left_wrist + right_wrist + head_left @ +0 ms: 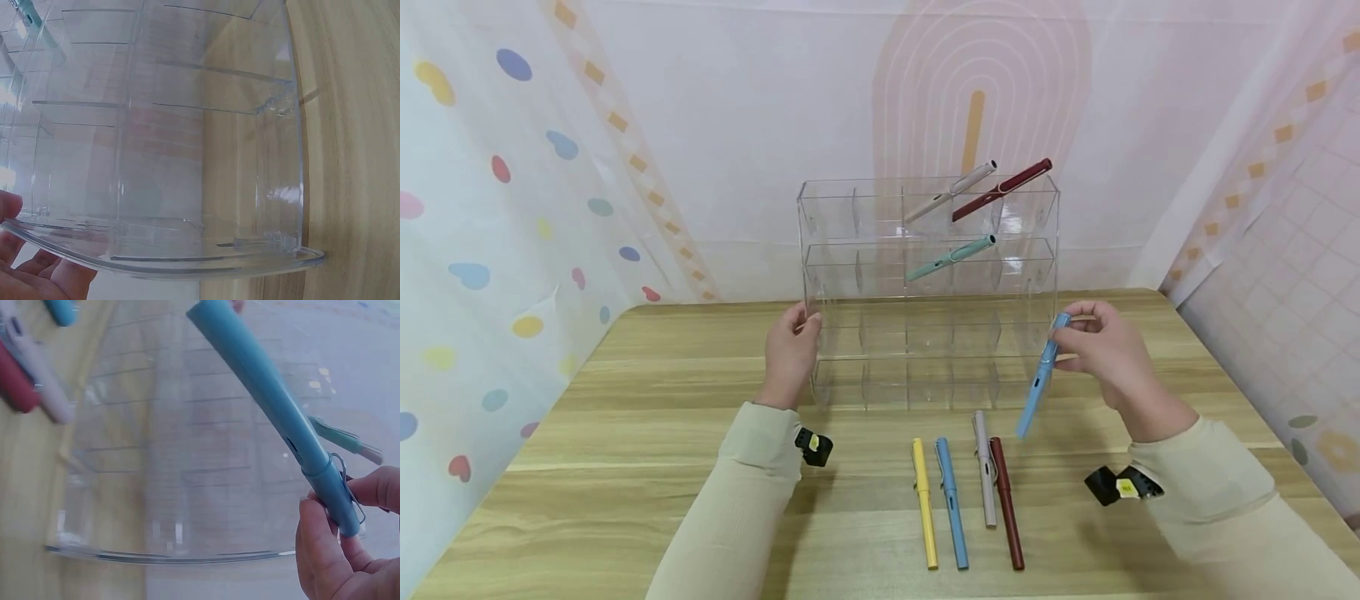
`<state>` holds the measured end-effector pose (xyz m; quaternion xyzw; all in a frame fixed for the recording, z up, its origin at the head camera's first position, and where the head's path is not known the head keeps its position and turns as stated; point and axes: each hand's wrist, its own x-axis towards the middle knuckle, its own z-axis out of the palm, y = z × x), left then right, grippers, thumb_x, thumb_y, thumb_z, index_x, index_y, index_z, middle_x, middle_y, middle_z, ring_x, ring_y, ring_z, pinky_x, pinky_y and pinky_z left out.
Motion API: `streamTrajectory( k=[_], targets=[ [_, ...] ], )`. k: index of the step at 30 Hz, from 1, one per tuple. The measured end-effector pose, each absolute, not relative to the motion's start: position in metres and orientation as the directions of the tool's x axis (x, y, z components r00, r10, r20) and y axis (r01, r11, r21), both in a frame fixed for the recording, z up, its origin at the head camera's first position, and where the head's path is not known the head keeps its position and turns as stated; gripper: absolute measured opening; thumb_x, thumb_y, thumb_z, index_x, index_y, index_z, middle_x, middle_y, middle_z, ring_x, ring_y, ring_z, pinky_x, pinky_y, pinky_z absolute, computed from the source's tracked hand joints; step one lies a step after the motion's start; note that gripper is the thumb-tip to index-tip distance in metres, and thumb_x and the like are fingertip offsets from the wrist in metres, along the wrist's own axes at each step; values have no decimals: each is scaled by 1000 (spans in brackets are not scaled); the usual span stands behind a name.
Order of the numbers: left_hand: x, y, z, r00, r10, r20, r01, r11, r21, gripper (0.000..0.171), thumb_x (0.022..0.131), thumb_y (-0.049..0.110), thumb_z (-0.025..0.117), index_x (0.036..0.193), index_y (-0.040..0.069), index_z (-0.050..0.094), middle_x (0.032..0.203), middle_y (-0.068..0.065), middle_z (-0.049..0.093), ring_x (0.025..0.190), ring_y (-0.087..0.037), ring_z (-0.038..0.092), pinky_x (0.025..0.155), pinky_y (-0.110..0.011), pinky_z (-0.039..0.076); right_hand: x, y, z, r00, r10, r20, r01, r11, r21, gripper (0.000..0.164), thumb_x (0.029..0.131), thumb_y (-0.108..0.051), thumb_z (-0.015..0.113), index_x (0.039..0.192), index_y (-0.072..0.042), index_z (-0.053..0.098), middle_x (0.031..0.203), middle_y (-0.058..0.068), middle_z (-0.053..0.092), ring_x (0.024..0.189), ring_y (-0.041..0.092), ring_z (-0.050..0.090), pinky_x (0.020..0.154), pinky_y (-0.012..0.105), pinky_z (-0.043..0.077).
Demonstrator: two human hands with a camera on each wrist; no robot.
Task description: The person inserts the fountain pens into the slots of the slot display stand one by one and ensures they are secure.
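A clear acrylic pen rack (930,354) with tiered compartments stands upright on the table. My left hand (792,350) holds the rack's left side panel; in the left wrist view the thumb (9,205) is on one face and the other fingers are beyond the edge. Beside the rack's right side, my right hand (1105,346) pinches a light blue fountain pen (1039,387) by its clipped cap end, the other end slanting down. In the rack's top tier lean a pale grey pen (951,193) and a dark red pen (1002,190). A mint green pen (951,257) leans in the tier below.
On the table before the rack lie a yellow pen (925,504), a blue pen (952,504), a pale lilac pen (985,471) and a dark red pen (1007,504). The wooden table (625,467) meets a patterned curtain (737,125) behind the rack.
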<state>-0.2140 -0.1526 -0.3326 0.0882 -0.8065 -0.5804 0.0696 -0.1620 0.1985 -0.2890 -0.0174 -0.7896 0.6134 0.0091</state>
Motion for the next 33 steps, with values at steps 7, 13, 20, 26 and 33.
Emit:
streamTrajectory(
  k=[7, 13, 20, 26, 33],
  targets=[
    [-215, -152, -332, -973, -230, -1, -70, 292, 954, 38, 103, 21, 45, 138, 7, 50, 131, -13, 54, 127, -27, 45, 103, -45, 39, -170, 201, -272, -993, 111, 34, -22, 105, -994, 18, 91, -5, 56, 104, -10, 44, 90, -3, 54, 72, 4, 62, 67, 24, 56],
    [-215, -152, -332, -972, -234, -1, -67, 275, 959, 36, 103, 20, 45, 136, 7, 52, 131, -13, 53, 124, -25, 46, 100, -43, 40, -175, 201, -256, -979, 195, 59, -76, -77, -994, 19, 90, -2, 58, 102, -11, 46, 86, -2, 59, 66, 5, 65, 61, 21, 55],
    [-216, -148, -331, -962, -272, 19, -59, 276, 959, 34, 102, 17, 46, 132, 5, 54, 127, -15, 55, 121, -27, 48, 97, -42, 42, -184, 198, -243, -945, 317, 80, -157, -225, -962, 24, 86, 3, 62, 100, -9, 47, 82, -1, 59, 62, 7, 66, 56, 20, 54],
    [-216, -146, -332, -951, -308, 32, -53, 264, 963, 34, 100, 15, 46, 132, 5, 56, 125, -15, 57, 119, -27, 50, 95, -42, 41, -188, 198, -233, -909, 399, 118, -253, -303, -919, 28, 85, 3, 66, 101, -9, 46, 86, 3, 59, 64, 10, 68, 56, 23, 55],
    [-216, -144, -331, -939, -338, 65, -35, 281, 959, 36, 98, 15, 45, 130, 3, 57, 122, -15, 59, 118, -27, 51, 92, -42, 43, -195, 194, -222, -852, 500, 156, -339, -299, -892, 29, 84, 2, 68, 101, -9, 48, 95, 7, 53, 70, 12, 70, 59, 23, 55]
  ],
)
